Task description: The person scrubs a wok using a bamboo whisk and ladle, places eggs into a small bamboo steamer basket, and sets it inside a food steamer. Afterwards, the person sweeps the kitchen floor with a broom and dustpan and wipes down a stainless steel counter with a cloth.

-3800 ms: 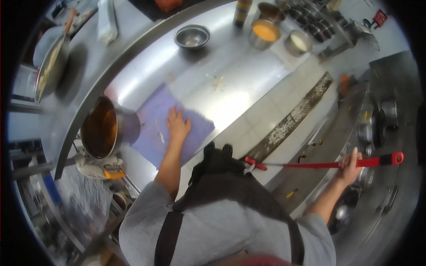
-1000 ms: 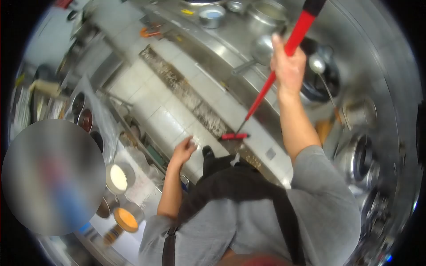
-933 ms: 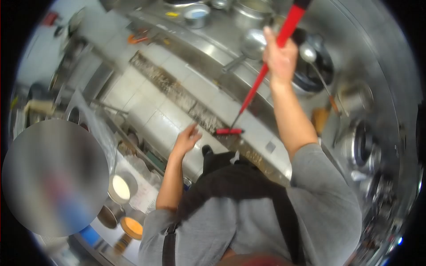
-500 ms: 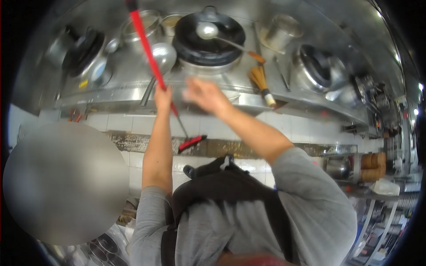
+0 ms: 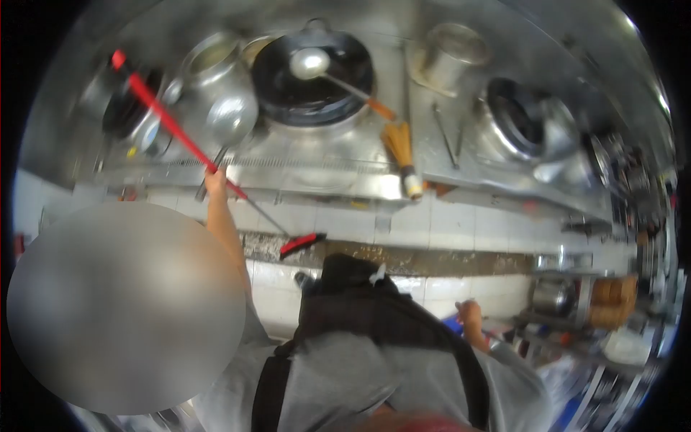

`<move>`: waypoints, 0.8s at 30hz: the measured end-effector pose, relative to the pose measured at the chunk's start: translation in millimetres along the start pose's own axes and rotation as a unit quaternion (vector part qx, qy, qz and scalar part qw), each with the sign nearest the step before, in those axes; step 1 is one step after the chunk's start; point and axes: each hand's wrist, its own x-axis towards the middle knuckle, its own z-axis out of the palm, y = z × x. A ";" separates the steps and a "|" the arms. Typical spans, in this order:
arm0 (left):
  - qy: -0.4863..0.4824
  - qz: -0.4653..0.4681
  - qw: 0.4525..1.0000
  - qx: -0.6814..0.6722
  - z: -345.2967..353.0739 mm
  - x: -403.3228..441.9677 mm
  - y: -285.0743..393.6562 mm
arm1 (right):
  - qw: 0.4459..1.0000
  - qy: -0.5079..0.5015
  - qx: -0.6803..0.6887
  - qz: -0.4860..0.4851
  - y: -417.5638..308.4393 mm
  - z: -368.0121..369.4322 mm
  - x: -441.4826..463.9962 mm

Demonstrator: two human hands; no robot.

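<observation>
My left hand [image 5: 215,181] is closed around the red handle of a floor broom [image 5: 169,124]. The handle slants from the upper left down to a red head with dark bristles, near a drain strip [image 5: 432,266] in the floor. Beyond that hand, a large perforated ladle [image 5: 232,119] lies on the steel stove counter [image 5: 317,169]. My right hand [image 5: 469,315] hangs low at my right side, its fingers curled. Whether anything is inside it is unclear. A blue object [image 5: 453,324] shows beside it, and I cannot tell if they touch.
A black wok [image 5: 277,90] with a ladle [image 5: 311,63] in it sits on the counter. Near it are a bamboo brush [image 5: 398,147], tongs [image 5: 449,140] and a metal pot [image 5: 457,54]. Shelving with containers [image 5: 612,302] stands to my right.
My left hand has moved left with the broom, and its handle leans further left. My right hand has gone from near the counter's front edge down to my right side.
</observation>
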 end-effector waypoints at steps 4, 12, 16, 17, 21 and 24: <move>0.027 -0.015 0.999 0.020 -8.1 -42.1 27.1 | 0.995 -0.010 0.091 -0.035 -59.1 -25.3 48.9; 0.141 -0.055 0.987 0.053 1.4 -63.3 -58.9 | 0.989 0.016 0.048 -0.138 -158.7 -67.2 109.7; 0.042 -0.061 0.989 0.131 21.0 -129.2 -117.3 | 0.966 0.131 -0.111 -0.194 -178.1 -94.3 120.0; -0.041 -0.092 0.979 0.177 24.9 -150.1 -147.5 | 0.972 0.150 -0.089 -0.160 -201.2 -104.7 117.8; -0.519 -0.232 0.793 0.217 14.3 -236.6 -192.7 | 0.934 0.223 0.214 -0.178 -262.6 -166.5 164.8; -0.554 -0.330 0.656 0.393 42.2 -264.1 -240.4 | 0.878 0.315 0.275 -0.231 -352.1 -219.0 184.9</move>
